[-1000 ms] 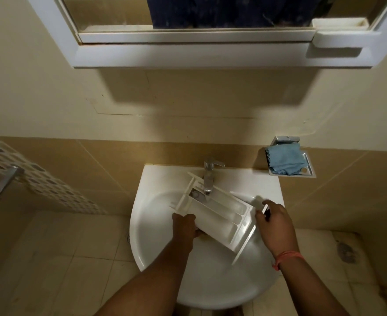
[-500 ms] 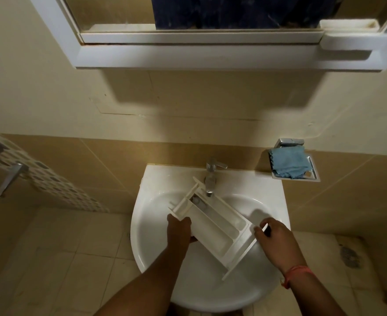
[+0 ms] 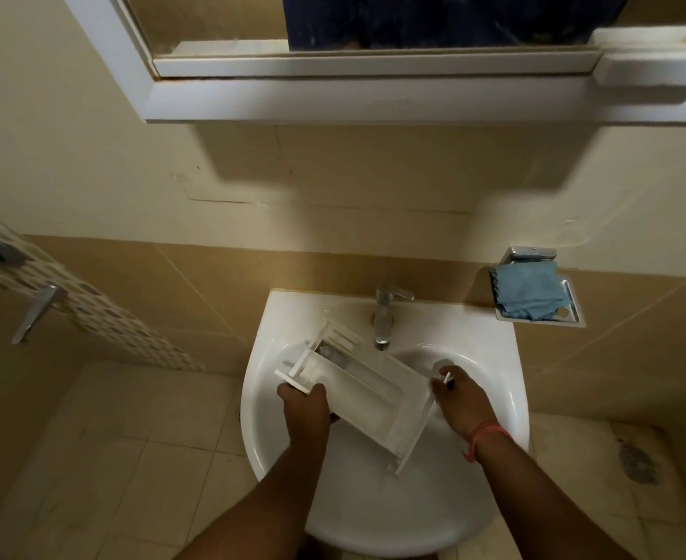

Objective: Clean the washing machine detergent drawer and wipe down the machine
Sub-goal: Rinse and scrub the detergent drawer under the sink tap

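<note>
The white plastic detergent drawer (image 3: 367, 392) is held tilted over the white sink (image 3: 495, 357), its far end below and left of the tap (image 3: 383, 317). My left hand (image 3: 307, 410) grips the drawer's near left side from below. At the drawer's right edge, my right hand (image 3: 460, 402) has its fingers curled round a thin white tool (image 3: 446, 378) with a dark end. What kind of tool it is cannot be made out. No water is seen running.
A blue cloth (image 3: 529, 293) lies in a metal soap dish (image 3: 571, 315) on the wall to the right of the sink. A white-framed mirror (image 3: 373, 99) hangs above. A metal door handle (image 3: 34, 313) is at far left and a floor drain (image 3: 638, 462) at lower right.
The drawer has shifted left and lower, out from under the tap. My right hand has moved down to the drawer's right edge, still holding the thin tool.
</note>
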`<action>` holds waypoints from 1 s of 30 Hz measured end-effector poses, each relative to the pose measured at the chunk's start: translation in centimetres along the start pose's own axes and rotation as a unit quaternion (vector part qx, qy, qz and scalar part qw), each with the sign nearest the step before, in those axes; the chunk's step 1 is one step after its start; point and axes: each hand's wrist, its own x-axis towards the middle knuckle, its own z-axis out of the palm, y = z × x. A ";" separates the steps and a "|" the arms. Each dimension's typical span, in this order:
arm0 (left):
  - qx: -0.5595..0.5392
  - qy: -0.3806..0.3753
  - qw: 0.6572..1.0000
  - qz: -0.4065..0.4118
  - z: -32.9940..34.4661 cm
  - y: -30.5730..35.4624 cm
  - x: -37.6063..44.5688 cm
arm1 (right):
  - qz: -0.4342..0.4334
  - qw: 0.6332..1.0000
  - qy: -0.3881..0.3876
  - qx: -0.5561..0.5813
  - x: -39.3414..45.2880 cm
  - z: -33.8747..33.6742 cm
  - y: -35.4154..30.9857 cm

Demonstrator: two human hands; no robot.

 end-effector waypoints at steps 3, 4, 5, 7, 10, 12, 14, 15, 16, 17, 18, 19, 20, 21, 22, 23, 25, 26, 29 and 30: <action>-0.028 -0.010 1.000 -0.010 -0.1 0.2 0.1 | -0.012 0.999 0.034 0.020 0.7 0.3 -0.9; -0.035 -0.015 0.999 -0.011 -0.2 0.2 0.2 | -0.016 0.999 0.040 0.020 0.9 0.3 -1.1; -0.041 -0.019 0.999 -0.013 -0.2 0.1 0.3 | -0.024 0.999 0.047 0.004 1.0 0.3 -1.2; -0.047 -0.027 0.998 -0.019 -0.4 0.0 0.6 | -0.066 0.991 0.090 -0.072 0.8 0.2 -1.6; -0.044 -0.034 0.998 -0.038 -0.6 -0.3 1.0 | -0.161 0.967 0.180 -0.074 0.2 0.9 -3.2; -0.048 -0.038 0.997 -0.044 -0.6 -0.7 1.0 | -0.153 0.975 0.158 0.013 -0.2 2.4 -4.5; -0.054 -0.044 0.996 -0.047 -0.6 -0.8 1.0 | -0.037 0.983 0.051 0.175 0.3 4.0 -5.5; -0.054 -0.046 0.996 -0.049 -0.6 -0.9 1.0 | 0.006 0.968 -0.003 0.250 0.5 4.5 -6.1; -0.056 -0.050 0.996 -0.050 -0.7 -1.0 1.1 | 0.041 0.943 -0.042 0.328 1.1 4.9 -6.3; -0.058 -0.054 0.996 -0.051 -0.7 -1.0 1.2 | 0.099 0.894 -0.059 0.433 1.5 5.1 -6.7; -0.061 -0.058 0.995 -0.053 -0.9 -1.0 1.3 | 0.149 0.834 -0.071 0.527 1.7 5.0 -7.1; -0.062 -0.062 0.995 -0.054 -1.1 -1.0 1.5 | 0.189 0.778 -0.080 0.594 1.7 4.8 -7.4; -0.063 -0.066 0.994 -0.055 -1.3 -1.1 1.8 | 0.208 0.741 -0.094 0.632 1.4 4.7 -7.6; -0.063 -0.070 0.994 -0.057 -1.5 -1.3 2.0 | 0.220 0.725 -0.126 0.640 1.1 4.9 -7.9; -0.064 -0.076 0.993 -0.061 -1.6 -1.3 2.2 | 0.214 0.733 -0.164 0.625 0.5 5.2 -8.1; -0.066 -0.082 0.992 -0.064 -1.7 -1.4 2.4 | 0.202 0.754 -0.207 0.590 0.1 6.1 -8.3; -0.066 -0.098 0.991 -0.059 -1.9 -1.5 2.6 | 0.138 0.858 -0.257 0.423 -0.9 8.1 -8.8; -0.060 -0.105 0.991 -0.054 -1.9 -1.6 2.5 | 0.070 0.924 -0.258 0.275 -1.1 9.4 -9.0; -0.015 -0.119 0.992 -0.038 -2.3 -2.0 2.8 | -0.092 0.958 -0.269 -0.041 -1.8 11.5 -10.4; -0.007 -0.123 0.992 -0.036 -2.4 -2.1 3.0 | -0.129 0.947 -0.277 -0.101 -1.8 11.7 -10.4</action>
